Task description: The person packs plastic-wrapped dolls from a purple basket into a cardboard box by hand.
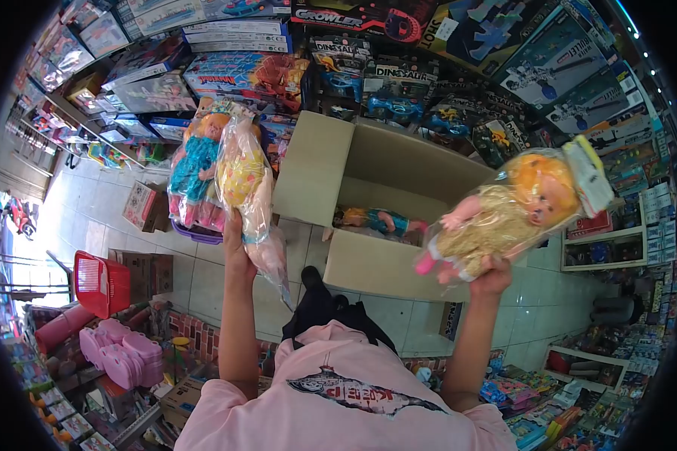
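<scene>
My left hand is closed on a bagged doll in yellow clothes, held upright beside other bagged dolls in blue and pink over a purple basket. On the right, my right hand grips the lower part of another bagged doll, with orange hair, a gold outfit and pink shoes; a card tag tops its bag. Between the two hands stands an open cardboard box, and a doll in blue lies at its bottom.
Boxed toys and dinosaur toy packs line the shelves ahead. To the left are a red basket, pink plastic cases and cardboard boxes. A white shelf stands at the right.
</scene>
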Demonstrator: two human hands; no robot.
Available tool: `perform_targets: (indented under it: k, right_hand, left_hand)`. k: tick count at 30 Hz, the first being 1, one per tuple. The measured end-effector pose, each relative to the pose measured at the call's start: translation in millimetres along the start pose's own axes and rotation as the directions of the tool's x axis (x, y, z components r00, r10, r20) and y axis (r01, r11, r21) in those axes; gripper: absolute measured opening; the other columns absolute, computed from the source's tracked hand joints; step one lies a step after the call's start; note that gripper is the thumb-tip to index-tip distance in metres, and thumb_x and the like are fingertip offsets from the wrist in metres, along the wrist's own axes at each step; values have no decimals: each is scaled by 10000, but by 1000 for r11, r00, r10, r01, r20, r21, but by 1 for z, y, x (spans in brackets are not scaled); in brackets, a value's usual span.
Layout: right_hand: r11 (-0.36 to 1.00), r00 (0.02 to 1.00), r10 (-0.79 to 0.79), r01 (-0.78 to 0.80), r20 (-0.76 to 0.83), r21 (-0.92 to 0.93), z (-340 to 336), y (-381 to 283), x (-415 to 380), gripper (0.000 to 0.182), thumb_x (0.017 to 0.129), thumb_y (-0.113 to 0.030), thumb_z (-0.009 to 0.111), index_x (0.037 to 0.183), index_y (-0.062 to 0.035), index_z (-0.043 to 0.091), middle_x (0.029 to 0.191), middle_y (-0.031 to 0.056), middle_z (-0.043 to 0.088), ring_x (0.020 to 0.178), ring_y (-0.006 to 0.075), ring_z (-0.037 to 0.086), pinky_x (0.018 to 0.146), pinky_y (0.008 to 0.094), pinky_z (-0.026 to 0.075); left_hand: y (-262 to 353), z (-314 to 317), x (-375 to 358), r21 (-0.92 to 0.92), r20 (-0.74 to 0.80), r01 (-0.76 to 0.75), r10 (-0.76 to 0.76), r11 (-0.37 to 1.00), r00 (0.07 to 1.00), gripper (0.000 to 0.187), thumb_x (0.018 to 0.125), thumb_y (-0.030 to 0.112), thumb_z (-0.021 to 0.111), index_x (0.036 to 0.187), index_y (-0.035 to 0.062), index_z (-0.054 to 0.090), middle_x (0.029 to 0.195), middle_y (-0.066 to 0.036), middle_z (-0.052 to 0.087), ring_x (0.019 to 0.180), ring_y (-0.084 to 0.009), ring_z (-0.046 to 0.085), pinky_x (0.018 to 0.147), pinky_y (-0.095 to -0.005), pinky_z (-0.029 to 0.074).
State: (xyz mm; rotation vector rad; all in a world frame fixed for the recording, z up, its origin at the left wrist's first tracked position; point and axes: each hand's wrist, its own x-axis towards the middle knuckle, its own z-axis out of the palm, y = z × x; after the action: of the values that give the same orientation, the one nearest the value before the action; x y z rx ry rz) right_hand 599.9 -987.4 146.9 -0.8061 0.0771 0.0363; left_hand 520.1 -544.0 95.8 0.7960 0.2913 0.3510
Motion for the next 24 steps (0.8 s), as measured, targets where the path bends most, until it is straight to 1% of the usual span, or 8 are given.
perform_targets:
  k: [3,5,6,8,9,13,21,24]
  right_hand:
    - [953,988,-150,137,-27,-269,29,-32,25,745,756,-142,688,1403,2,347,1284,137,542,1183,269,548,1011,416,452]
    - [751,989,47,58,142,-658,48,-49,45,664,814,-231,735,1359,-5,431,1267,120,568,1138,249,580,972,376,466]
    - [750,989,56,48,136,-660,46,-50,60,664,814,-231,735,1359,-5,431,1267,120,568,1138,249,580,972,376,466]
    - [419,910,317,119,268,-900,41,-45,98,602,803,-193,755,1313,-5,494,1261,114,571,1117,244,590,947,343,470]
    - [422,907,323,117,270,-899,37,-36,116,602,803,-193,755,1313,-5,494,1261,114,571,1117,244,590,947,343,470]
    - [-46,773,555,396,306,-917,-3,21,179,600,778,-120,742,1326,-45,509,1252,161,567,1172,300,568,976,380,463]
    - [-158,704,658,477,269,-865,-100,190,227,712,730,-265,745,1387,-183,483,1327,170,525,1202,377,523,1009,436,444]
    - [-139,582,765,566,274,-813,-133,229,232,733,783,-303,693,1447,-204,397,1387,169,475,1254,384,480,1023,467,429]
  left_hand:
    - [-1,10,10,27,-16,-20,20,999,1000,605,991,430,523,1426,30,390,1334,-105,541,1156,-197,576,950,-364,494]
    - [-6,10,12,49,-48,-14,16,999,999,607,995,429,517,1432,29,384,1347,-108,533,1170,-199,568,960,-364,486]
    - [-9,6,13,34,-68,-2,4,999,998,603,997,425,514,1432,28,382,1347,-108,532,1169,-198,568,956,-364,487]
    - [-14,-1,16,21,-91,3,-1,1000,996,599,999,420,510,1432,28,381,1347,-109,530,1168,-197,567,951,-363,488]
    - [-17,-5,14,35,-103,1,3,999,995,596,1000,419,508,1431,28,380,1343,-109,532,1156,-195,573,938,-358,493]
    - [-25,-9,4,71,-208,5,10,997,978,602,996,425,512,1429,30,377,1310,-104,546,1097,-183,595,889,-341,513]
    - [-44,20,-47,73,-370,-131,149,989,917,614,969,458,553,1381,29,404,1199,-90,587,1006,-176,620,816,-331,535]
    - [-55,34,-69,124,-479,-142,185,982,858,575,966,475,543,1360,66,453,1086,-68,618,856,-183,648,693,-358,562]
